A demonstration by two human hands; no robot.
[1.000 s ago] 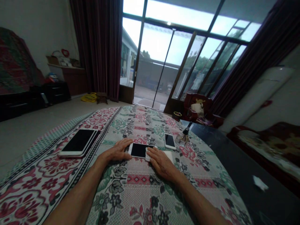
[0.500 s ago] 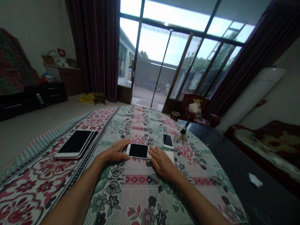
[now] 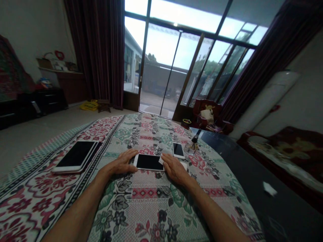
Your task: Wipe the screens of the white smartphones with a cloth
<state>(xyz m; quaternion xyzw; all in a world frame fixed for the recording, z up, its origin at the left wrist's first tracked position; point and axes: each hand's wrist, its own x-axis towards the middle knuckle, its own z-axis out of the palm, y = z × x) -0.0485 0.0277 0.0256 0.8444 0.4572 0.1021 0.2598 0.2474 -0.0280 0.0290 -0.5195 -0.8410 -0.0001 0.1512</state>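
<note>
A white-framed smartphone (image 3: pixel 149 162) with a dark screen lies crosswise on the patterned tablecloth in the head view. My left hand (image 3: pixel 123 162) rests at its left end, thumb and fingers on the near and far edges. At the opposite end, my right hand (image 3: pixel 174 168) presses a small white cloth or tissue (image 3: pixel 160 160) against the screen. Part of that cloth is hidden under the fingers. Just beyond my right hand lies a smaller white smartphone (image 3: pixel 178 150). Something flat and white (image 3: pixel 185 165) shows from behind the right hand; its kind is unclear.
Tablets or large phones (image 3: pixel 75 157) lie overlapped on the left of the tablecloth (image 3: pixel 148 201). A clear glass container (image 3: pixel 191 148) with a dark-handled brush-like item stands at the right. Beyond are a dark glossy surface (image 3: pixel 242 174) with a crumpled white scrap (image 3: pixel 269 189), and glass doors.
My right hand has slid slightly right along the smartphone with the white cloth, uncovering more of the screen. My left hand stays at the phone's left end. The view has shifted a little.
</note>
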